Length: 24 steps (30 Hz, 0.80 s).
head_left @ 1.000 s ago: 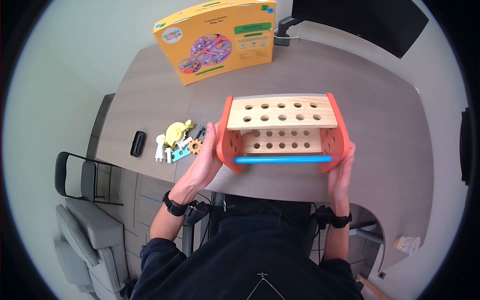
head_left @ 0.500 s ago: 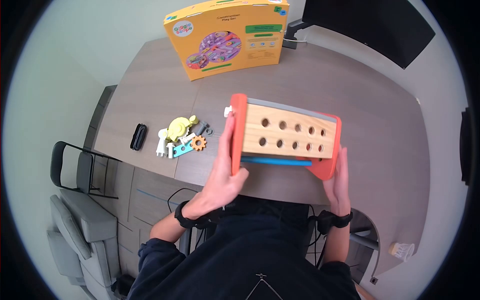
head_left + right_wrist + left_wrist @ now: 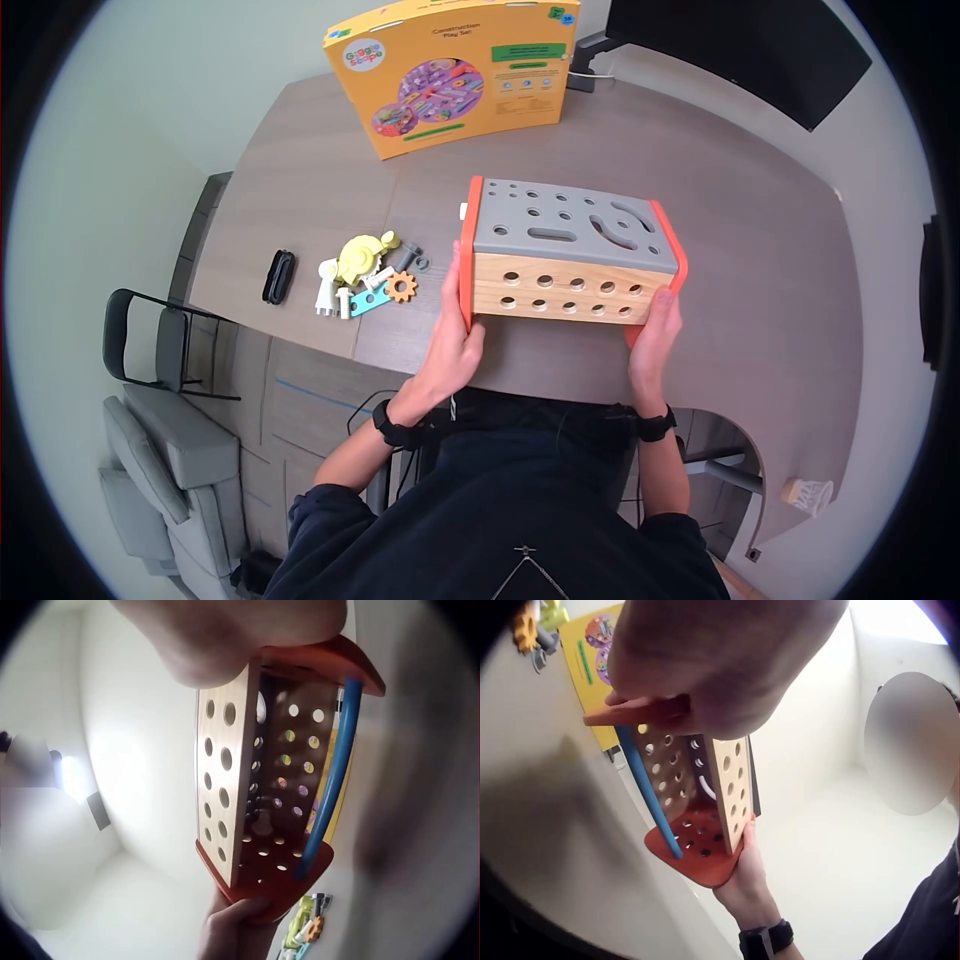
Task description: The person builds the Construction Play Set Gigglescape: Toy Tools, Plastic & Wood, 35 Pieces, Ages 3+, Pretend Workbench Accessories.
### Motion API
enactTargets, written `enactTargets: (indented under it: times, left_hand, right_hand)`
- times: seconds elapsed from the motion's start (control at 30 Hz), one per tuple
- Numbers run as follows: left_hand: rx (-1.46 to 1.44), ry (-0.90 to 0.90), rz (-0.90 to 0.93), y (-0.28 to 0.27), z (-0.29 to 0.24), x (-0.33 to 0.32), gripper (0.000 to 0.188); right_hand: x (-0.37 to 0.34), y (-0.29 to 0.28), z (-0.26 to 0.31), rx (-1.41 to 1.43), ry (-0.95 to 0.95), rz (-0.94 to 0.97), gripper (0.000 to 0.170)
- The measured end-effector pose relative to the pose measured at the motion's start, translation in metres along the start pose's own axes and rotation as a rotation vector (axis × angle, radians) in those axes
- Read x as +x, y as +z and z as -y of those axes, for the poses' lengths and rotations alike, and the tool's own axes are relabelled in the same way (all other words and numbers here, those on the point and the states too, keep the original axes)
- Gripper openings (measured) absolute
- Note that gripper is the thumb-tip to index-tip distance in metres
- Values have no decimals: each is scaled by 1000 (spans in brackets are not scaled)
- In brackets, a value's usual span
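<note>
Both hands hold a toy workbench [image 3: 572,235] up over the table, one at each end. Its grey top with round holes and curved slots faces up, and a pale wooden side with two rows of holes faces the person. My left hand [image 3: 450,345] grips the left red end panel [image 3: 467,290], thumb at its lower edge. At the opposite end, my right hand [image 3: 655,335] grips the right red panel [image 3: 672,245], fingers partly hidden behind it. A blue rod [image 3: 649,795] runs between the panels along the open underside in both wrist views. A white peg [image 3: 463,211] sticks out on the left.
Left of the workbench lie toy pieces: a yellow-green saw-like toy [image 3: 360,258], an orange gear [image 3: 401,287], a teal strip [image 3: 369,300] and grey bolts [image 3: 409,257]. A black case [image 3: 279,277] lies further left. A yellow box [image 3: 450,85] and a monitor [image 3: 740,55] stand behind.
The workbench has turned in the hands: its grey top now faces up, where earlier the holed wooden side and blue rod showed. The right hand has moved inward and grips the panel's lower corner.
</note>
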<state>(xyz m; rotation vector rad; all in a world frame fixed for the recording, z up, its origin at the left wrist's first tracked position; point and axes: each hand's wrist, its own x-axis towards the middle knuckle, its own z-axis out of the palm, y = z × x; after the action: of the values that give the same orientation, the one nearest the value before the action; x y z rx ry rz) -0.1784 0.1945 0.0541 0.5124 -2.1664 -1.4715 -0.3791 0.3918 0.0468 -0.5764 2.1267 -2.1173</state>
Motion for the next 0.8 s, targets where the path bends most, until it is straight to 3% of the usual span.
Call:
enactTargets:
  times: [0.07, 0.17, 0.4, 0.63, 0.8]
  left_hand:
    - [-61, -177, 31, 0, 5, 2, 91]
    - [80, -23, -19, 4, 20, -1, 87]
    - [-2, -110, -7, 7, 46, -9, 84]
    - [128, 14, 50, 6, 62, -13, 75]
    - [107, -121, 188, 0, 53, -17, 86]
  right_hand:
    - [-2, 5, -3, -29, -41, -7, 59]
    - [-4, 8, -16, -52, -72, 14, 59]
    - [-7, 5, -54, -63, -28, 78, 57]
    - [-18, -15, -78, -159, 24, 81, 59]
    - [-27, -22, -82, -211, 48, 84, 58]
